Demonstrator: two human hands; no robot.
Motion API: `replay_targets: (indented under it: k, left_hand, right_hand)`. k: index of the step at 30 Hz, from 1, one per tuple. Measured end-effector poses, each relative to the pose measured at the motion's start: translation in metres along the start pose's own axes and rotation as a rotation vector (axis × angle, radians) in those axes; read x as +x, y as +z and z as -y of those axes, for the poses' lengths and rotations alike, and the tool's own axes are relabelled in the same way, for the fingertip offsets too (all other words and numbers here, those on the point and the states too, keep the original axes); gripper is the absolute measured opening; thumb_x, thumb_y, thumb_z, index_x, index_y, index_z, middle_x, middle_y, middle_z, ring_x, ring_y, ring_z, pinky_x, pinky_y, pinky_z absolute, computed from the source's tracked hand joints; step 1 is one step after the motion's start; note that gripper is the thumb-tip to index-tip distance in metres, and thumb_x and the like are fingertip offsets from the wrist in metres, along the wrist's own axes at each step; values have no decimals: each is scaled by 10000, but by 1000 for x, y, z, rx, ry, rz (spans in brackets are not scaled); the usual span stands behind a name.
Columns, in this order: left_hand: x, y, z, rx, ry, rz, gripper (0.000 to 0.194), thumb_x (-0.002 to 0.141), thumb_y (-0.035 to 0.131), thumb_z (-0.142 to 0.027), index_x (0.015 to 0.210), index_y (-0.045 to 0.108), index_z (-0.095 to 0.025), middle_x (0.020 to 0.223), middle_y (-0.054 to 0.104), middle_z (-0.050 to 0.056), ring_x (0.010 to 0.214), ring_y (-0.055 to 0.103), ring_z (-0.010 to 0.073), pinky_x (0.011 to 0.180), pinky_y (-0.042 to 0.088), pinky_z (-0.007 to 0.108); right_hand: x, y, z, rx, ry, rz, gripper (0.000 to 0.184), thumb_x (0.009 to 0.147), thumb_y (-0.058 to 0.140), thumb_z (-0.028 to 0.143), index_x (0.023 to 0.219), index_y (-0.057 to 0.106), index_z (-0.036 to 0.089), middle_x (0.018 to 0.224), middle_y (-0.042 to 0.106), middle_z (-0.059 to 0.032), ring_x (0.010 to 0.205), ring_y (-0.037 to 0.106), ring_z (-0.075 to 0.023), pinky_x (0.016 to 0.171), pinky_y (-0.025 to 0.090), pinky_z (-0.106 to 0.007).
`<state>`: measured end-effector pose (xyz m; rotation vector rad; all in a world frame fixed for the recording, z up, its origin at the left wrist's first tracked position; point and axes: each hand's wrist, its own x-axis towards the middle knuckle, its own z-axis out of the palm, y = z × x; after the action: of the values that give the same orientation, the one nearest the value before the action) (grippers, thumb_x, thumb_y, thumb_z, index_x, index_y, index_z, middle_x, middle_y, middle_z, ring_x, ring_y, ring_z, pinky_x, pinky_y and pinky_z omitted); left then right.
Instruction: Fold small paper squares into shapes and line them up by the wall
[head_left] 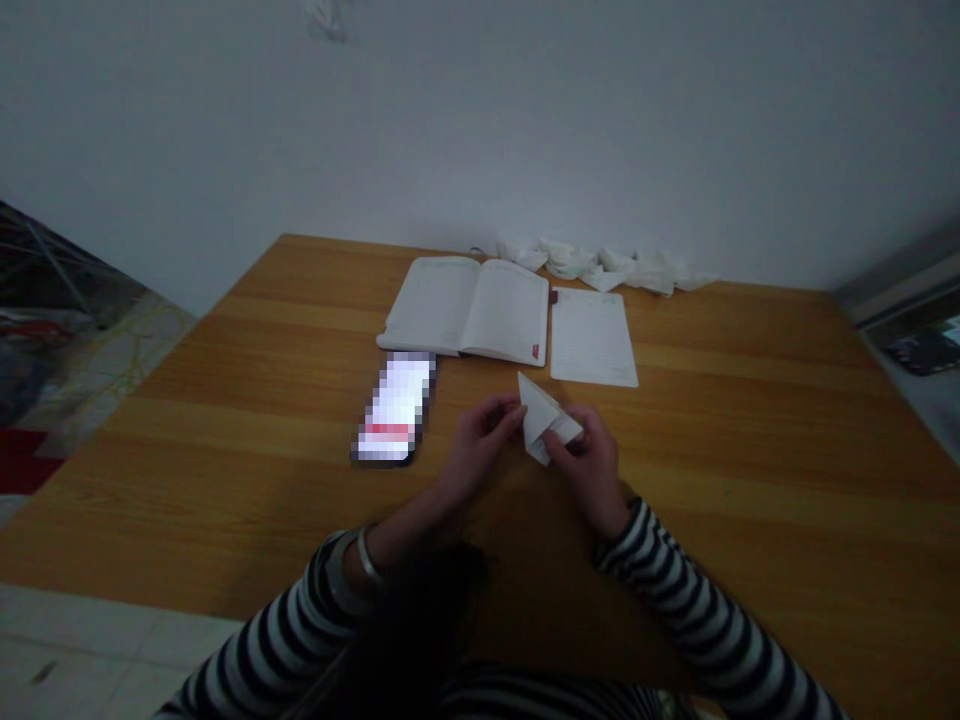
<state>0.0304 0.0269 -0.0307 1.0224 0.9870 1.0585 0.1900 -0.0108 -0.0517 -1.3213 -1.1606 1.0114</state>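
A small folded white paper (541, 412) with a pointed tip lies on the wooden table (750, 450) in front of me. My left hand (480, 445) pinches its left edge with closed fingers. My right hand (589, 460) grips its right side, fingers curled over a fold. Both arms wear black-and-white striped sleeves, and a bracelet circles the left wrist.
A lit phone (395, 408) lies left of my hands. Behind it an open notebook (469, 305) rests beside a loose white sheet (592, 335). Several folded white paper pieces (600, 265) line the table's far edge against the wall. Tiled floor shows at left.
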Motion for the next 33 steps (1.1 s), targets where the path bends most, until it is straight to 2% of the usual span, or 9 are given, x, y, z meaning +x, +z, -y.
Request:
replay_targets:
  k: [2,5,8,11,16,20,24,27,33]
  left_hand:
    - [0,0,0,-14,1,23,287,815,767,-385,992,741,-161,849,731,53,761,643,176,706,508,275]
    - [0,1,2,-46,-8,41,299,815,775,-384,1004,735,-156,866,729,53,752,639,159,705,498,266]
    - [-1,3,4,-126,-30,38,340,828,765,-411,1067,709,-175,962,730,64,846,660,170,756,505,273]
    - [-3,6,2,-183,-56,66,367,854,736,-434,1135,701,-200,1057,730,79,938,669,190,829,513,295]
    - [-7,8,-4,-189,-60,91,351,848,750,-397,1152,724,-225,1115,730,74,1022,659,212,934,499,330]
    - [-8,9,-5,-164,-67,82,355,865,719,-431,1131,740,-197,1071,737,88,1069,639,245,949,481,347]
    - [-9,10,-6,-86,-47,134,381,903,649,-496,1078,758,-176,1004,738,83,993,643,236,913,474,335]
    - [-11,9,-7,-59,-50,169,385,908,641,-496,1068,748,-163,936,732,71,903,637,216,869,476,324]
    - [-13,7,1,-89,-80,156,463,914,582,-585,992,724,-150,798,687,56,810,622,208,783,476,317]
  right_hand:
    - [3,-1,-1,147,119,76,354,827,726,421,1092,580,237,833,677,-16,610,620,-167,477,526,-265]
    - [6,-3,1,281,204,202,360,885,653,509,1088,616,213,705,636,10,484,544,-124,379,464,-219]
    - [6,-4,4,372,279,284,386,916,604,546,1094,655,208,650,606,23,421,478,-92,339,405,-192]
    - [4,-4,6,417,363,351,391,912,608,543,1106,682,212,669,637,6,406,472,-91,322,364,-197]
    - [4,-2,4,506,396,349,321,887,665,468,1090,714,224,772,711,-27,480,550,-113,373,382,-208]
    - [4,-1,5,599,471,330,312,848,727,418,1095,721,227,731,691,3,463,512,-89,399,392,-196]
    - [4,0,5,627,475,313,329,841,743,415,1107,712,223,678,656,27,443,501,-74,380,383,-175]
    - [4,0,6,623,466,322,309,834,750,424,1044,717,199,627,623,37,411,482,-63,339,360,-155]
    - [3,1,6,620,464,325,294,836,752,426,994,707,182,654,636,33,426,504,-55,333,384,-130]
